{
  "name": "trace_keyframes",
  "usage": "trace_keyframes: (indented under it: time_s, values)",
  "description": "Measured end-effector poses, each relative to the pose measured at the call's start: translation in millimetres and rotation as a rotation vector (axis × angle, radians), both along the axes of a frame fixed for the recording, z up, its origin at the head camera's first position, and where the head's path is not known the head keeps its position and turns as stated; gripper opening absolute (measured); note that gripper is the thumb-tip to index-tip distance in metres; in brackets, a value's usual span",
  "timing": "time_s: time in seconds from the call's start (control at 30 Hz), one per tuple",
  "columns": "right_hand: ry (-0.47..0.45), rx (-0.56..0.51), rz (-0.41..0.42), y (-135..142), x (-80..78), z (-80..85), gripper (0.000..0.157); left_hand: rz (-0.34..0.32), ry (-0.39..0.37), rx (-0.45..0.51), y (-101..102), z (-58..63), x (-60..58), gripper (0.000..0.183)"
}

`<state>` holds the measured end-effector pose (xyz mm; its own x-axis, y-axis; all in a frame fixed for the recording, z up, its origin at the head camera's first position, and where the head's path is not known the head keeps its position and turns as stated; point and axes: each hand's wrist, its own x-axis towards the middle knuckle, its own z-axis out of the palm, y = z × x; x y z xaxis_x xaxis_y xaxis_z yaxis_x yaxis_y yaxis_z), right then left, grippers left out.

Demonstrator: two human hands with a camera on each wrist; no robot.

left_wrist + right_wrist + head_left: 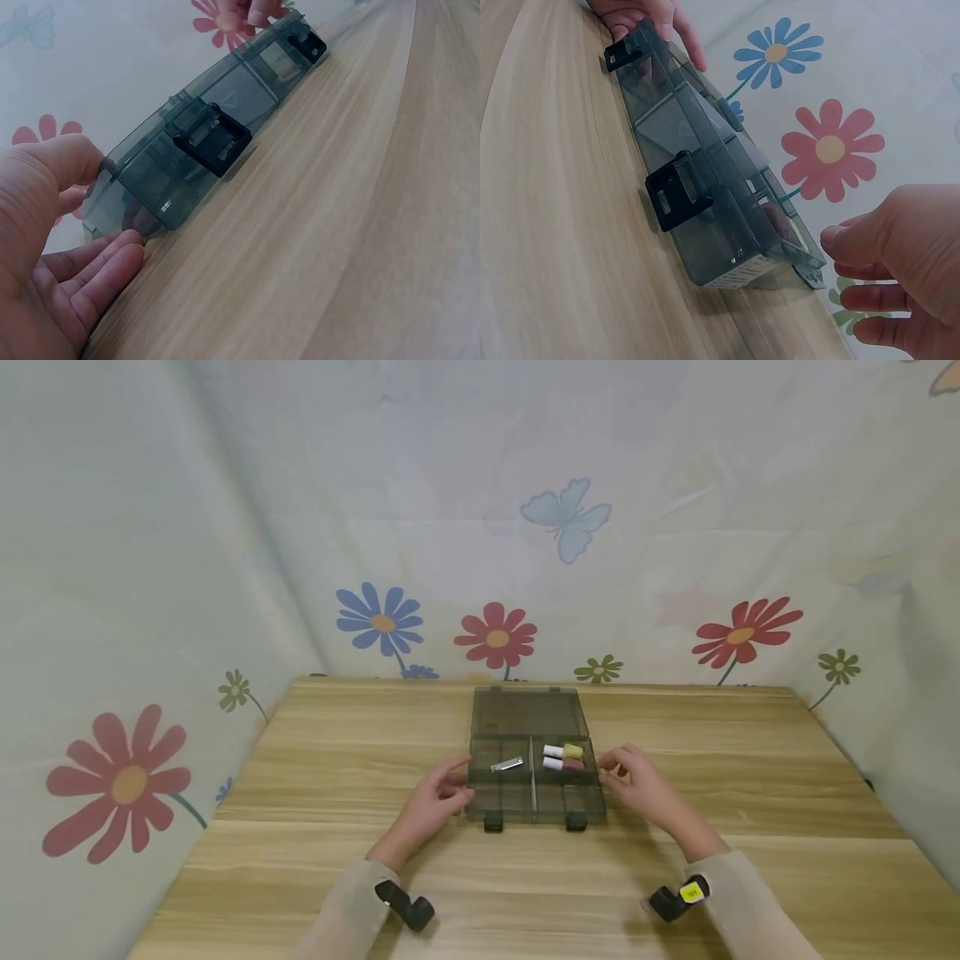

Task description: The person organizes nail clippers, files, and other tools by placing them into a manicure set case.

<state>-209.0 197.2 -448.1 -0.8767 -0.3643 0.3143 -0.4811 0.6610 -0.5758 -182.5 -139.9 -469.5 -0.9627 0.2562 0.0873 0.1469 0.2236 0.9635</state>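
Fingers (112,274) are seen over wooden table (352,727), dark box (238,99) between: left hand's (435,797) loosely bent against its end, right hand's (640,785) parted, nothing held, gap plain only in right wrist view. Latches (492,823) faced toward sleeves (750,897), front edge run hand-to-hand. Inside, divider (533,785); two bottles (552,751) right-finger side, clipper (507,765) left.

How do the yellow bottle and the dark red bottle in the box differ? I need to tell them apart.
Colour: the yellow bottle has a yellow-green body; the dark red bottle has a deep reddish one.
Position: the yellow bottle lies farther back; the dark red bottle lies nearer the front.
Both have a white end pointing left and lie in the right half of the box.
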Motion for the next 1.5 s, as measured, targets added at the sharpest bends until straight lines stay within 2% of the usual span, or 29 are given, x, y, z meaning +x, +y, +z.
trace_keyframes:
  time_s: [0.2,0.4,0.63,0.73,0.9,1.13,1.27,1.5]
  values:
    - [0.034,0.001,-0.017,7.9,4.3,-3.8,0.013,0.001,-0.013,-0.005,0.1,0.7,-0.6,0.055]
    - [0.010,0.016,-0.019,20.5,6.7,-3.9,0.016,0.001,-0.018,-0.012,0.5,0.3,-1.6,0.055]
    - [0.035,0.041,-0.018,34.0,11.6,-0.7,0.016,0.041,-0.013,-0.011,-2.0,-29.5,-14.9,0.056]
    - [0.009,0.049,-0.028,40.5,15.2,-0.4,0.016,0.042,-0.007,-0.015,-2.5,-32.2,-15.5,0.056]
    - [-0.027,0.068,-0.046,49.4,20.9,-2.7,0.013,0.048,0.003,-0.012,-2.9,-31.6,-15.0,0.055]
    - [0.027,0.066,-0.053,57.6,31.6,-7.3,0.012,0.061,-0.010,-0.014,-3.1,-30.3,-15.7,0.054]
    - [0.012,0.074,-0.056,61.6,39.8,-7.1,0.012,0.051,-0.019,-0.010,-3.2,-28.1,-15.1,0.055]
    - [-0.012,0.089,-0.030,70.4,54.3,-10.2,0.015,0.010,-0.034,-0.010,-1.3,-4.9,-4.3,0.056]
